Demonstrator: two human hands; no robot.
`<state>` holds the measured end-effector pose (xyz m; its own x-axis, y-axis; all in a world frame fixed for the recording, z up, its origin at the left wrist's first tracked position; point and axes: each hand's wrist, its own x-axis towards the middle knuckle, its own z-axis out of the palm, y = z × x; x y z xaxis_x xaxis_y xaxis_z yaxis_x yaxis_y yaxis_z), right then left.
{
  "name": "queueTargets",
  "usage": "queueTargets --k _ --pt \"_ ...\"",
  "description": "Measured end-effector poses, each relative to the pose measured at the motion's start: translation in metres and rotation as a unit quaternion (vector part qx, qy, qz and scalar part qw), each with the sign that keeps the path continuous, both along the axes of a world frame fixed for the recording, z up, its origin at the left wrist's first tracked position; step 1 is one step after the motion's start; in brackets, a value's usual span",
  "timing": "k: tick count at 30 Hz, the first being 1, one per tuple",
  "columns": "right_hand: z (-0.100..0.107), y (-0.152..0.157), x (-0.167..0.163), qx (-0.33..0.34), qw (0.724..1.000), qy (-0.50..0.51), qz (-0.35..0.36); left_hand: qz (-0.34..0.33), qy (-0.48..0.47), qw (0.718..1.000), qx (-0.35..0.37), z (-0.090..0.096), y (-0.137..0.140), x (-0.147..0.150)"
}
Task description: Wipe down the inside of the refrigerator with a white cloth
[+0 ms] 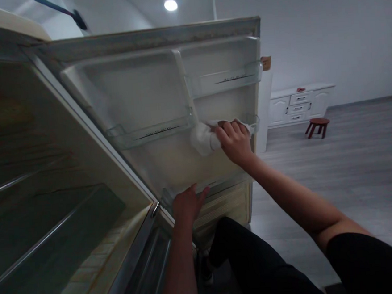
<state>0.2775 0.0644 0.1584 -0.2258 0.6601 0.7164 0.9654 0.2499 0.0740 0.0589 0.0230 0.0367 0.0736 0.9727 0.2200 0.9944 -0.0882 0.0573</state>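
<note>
A refrigerator door (pixel 151 87) stands swung open before me, its inner side with clear plastic shelves facing me. My right hand (pixel 235 140) is closed around a crumpled white cloth (pixel 204 138), which hangs against the inner panel between the middle and lowest shelves. Part of the cloth is blurred. Lower down, my left hand (pixel 188 203) is at the lowest door shelf (pixel 227 183), with thumb and finger apart. Some of its fingers are hidden behind the hand. Above are the middle shelf (pixel 154 131) and a smaller upper shelf (pixel 227 81).
To the left is the dark fridge interior (pixel 10 128) with glass shelves (pixel 54 231). Past the door, a white cabinet (pixel 300 106) stands by the wall, with a reddish-brown stool (pixel 319 122) on the grey floor (pixel 361 166). My leg (pixel 247 255) is below the door.
</note>
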Motion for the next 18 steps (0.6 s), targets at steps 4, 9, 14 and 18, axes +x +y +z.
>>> queueTargets --k 4,9,14,18 --pt "-0.005 0.027 0.058 0.031 0.999 0.013 -0.02 0.019 0.004 1.0 -0.004 0.002 0.006 0.01" --pt "-0.001 0.044 0.106 0.004 0.999 0.0 0.04 0.029 0.002 0.999 0.015 0.001 0.009 0.018" --pt "0.015 0.028 0.079 -0.012 0.996 -0.024 0.088 0.026 0.017 0.999 0.03 -0.005 0.011 0.015" --pt "0.036 0.009 0.037 -0.08 0.991 -0.056 0.094 0.006 0.006 0.999 0.047 -0.007 0.007 0.01"
